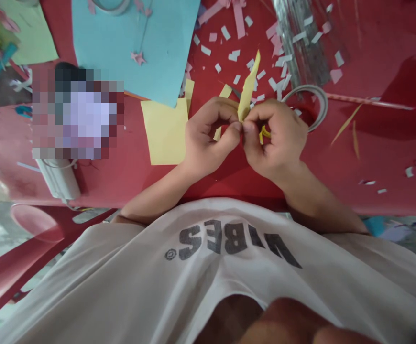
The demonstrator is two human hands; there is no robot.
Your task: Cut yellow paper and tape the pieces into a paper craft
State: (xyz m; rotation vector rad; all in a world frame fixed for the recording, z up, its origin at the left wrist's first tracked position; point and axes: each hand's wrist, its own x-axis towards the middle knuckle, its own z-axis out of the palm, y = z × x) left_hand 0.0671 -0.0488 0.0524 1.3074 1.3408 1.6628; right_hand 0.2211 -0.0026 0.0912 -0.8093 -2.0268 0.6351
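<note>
Between both hands a narrow strip of yellow paper (248, 88) stands up, its pointed end away from me. My left hand (213, 136) pinches its lower end between thumb and forefinger. My right hand (275, 136) pinches the same spot, the fingertips of both hands meeting. Left of my left hand lies a yellow paper sheet (165, 134), partly covered by that hand. Just beyond my right hand is a roll of tape (323, 107). Yellow scissor handles (265, 133) show partly behind the right-hand fingers; the rest is hidden.
A light blue sheet (132, 48) with a pink paper star (138, 58) lies at the back. White and pink scraps (234, 55) litter the red table (380, 162). Silver tinsel (306, 52) and a striped stick (366, 101) are at right. A white power strip (59, 177) lies left.
</note>
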